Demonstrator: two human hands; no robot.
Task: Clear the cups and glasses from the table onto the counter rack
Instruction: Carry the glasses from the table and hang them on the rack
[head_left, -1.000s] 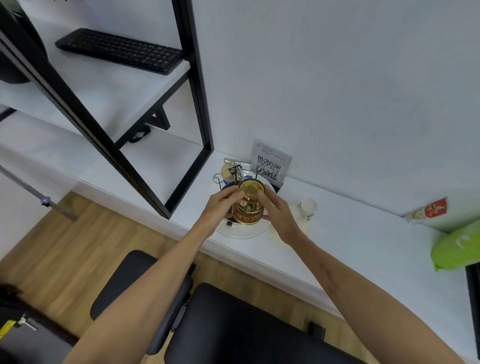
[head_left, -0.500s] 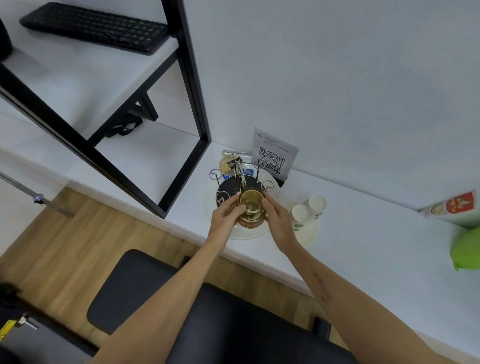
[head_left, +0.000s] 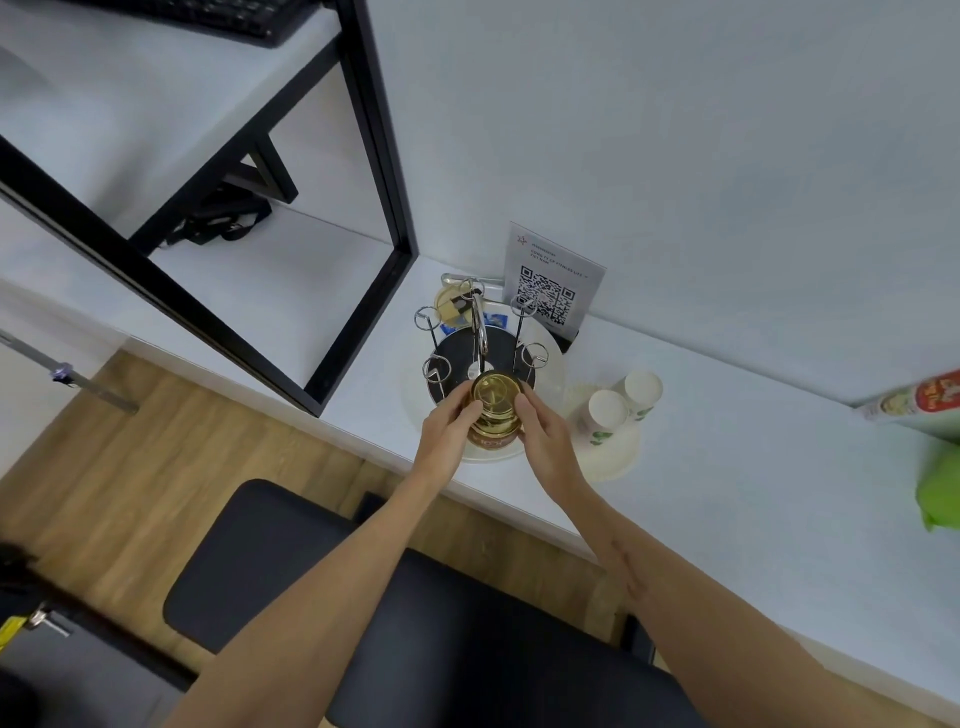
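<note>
An amber glass (head_left: 494, 410) stands upside down at the near side of the wire cup rack (head_left: 480, 343), over the rack's round white tray (head_left: 550, 384). My left hand (head_left: 445, 431) grips its left side and my right hand (head_left: 543, 434) grips its right side. Several looped wire pegs of the rack stand bare behind the glass. Another small glass (head_left: 451, 305) sits at the rack's far side. Two white paper cups (head_left: 621, 402) stand just right of the tray on a white plate (head_left: 610, 457).
A QR-code sign (head_left: 550, 283) leans on the wall behind the rack. A black frame post (head_left: 384, 171) rises to the left. A red-and-white tube (head_left: 914, 402) and a green bag (head_left: 940, 493) lie at right. A black seat (head_left: 415, 623) sits below the counter edge.
Both hands have brought the amber glass down and slightly nearer onto the rack's front side. My view has shifted, so the paper cups now show fully.
</note>
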